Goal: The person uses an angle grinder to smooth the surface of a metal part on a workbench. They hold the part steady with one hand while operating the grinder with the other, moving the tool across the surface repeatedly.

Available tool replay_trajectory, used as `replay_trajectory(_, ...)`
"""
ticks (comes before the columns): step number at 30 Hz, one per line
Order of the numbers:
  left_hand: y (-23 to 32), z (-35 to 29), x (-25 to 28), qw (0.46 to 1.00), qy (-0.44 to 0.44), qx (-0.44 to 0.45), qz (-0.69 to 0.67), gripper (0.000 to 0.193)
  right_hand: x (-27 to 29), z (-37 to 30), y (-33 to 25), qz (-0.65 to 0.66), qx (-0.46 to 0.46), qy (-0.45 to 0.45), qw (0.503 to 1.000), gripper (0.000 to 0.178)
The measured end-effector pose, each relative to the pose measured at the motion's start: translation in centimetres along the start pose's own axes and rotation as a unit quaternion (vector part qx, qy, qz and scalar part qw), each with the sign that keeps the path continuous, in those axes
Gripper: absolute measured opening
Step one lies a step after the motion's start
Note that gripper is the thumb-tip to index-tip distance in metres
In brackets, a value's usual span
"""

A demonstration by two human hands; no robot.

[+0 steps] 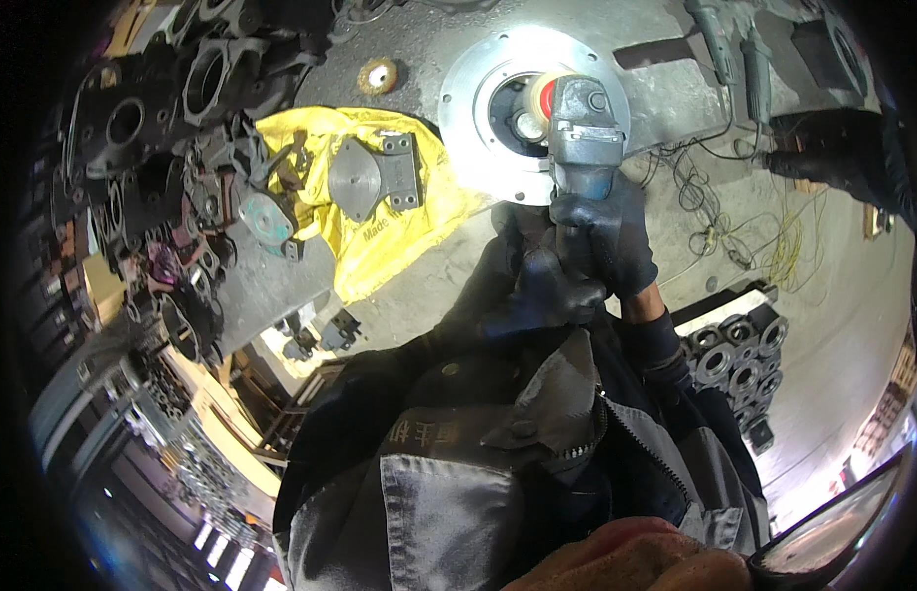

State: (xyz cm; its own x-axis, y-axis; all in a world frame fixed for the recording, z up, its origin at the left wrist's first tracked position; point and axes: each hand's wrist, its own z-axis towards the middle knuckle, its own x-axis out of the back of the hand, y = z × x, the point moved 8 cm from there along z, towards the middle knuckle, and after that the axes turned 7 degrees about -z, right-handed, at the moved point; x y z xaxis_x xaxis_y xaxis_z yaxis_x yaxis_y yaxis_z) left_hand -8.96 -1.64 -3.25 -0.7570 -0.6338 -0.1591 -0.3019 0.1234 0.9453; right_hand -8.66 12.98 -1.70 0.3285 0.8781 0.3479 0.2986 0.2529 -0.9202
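Observation:
Both my hands wear dark gloves and are closed around an angle grinder (585,148). My right hand (616,231) wraps the grinder's body from the right. Lower down, my left hand (549,284) grips its rear part, with some fingers hidden. A round attachment (539,98) with a yellowish rim and red middle sits on the grinder's head, partly covered by it. It is over the dark central opening of a shiny round metal flange (468,108), which has bolt holes along its rim. Whether the attachment touches the metal I cannot tell.
Left of the flange, a yellow plastic bag (365,266) lies under a metal bracket (358,179). A wire wheel (378,76) lies behind it. Dark castings (129,123) crowd the left. At right are power tools (757,79), tangled cords (705,212) and another person's dark-clothed limb (838,148).

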Motion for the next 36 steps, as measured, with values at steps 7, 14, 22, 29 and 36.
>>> replay_trajectory(7,0.2,-1.9,1.7,0.990,0.084,0.011,-0.114,0.048,-1.1,0.7,1.4,0.144,-0.120,-0.071,0.980,0.028)
replay_trajectory(14,-10.2,5.8,-6.6,0.465,-0.126,-0.163,-0.861,0.057,-1.0,2.7,1.9,0.117,-0.077,-0.125,0.982,0.027)
replay_trajectory(22,-6.7,3.5,-4.8,0.958,0.114,-0.004,-0.262,0.037,-0.3,3.9,1.5,0.039,-0.016,-0.163,0.986,0.026)
replay_trajectory(29,-4.3,4.0,-6.0,0.941,0.165,0.038,-0.294,0.044,-0.4,3.4,3.5,0.128,-0.102,-0.202,0.966,0.028)
replay_trajectory(36,-3.1,3.4,-9.8,0.750,0.127,0.050,-0.647,0.042,0.7,3.2,5.0,0.281,-0.189,-0.253,0.906,0.023)
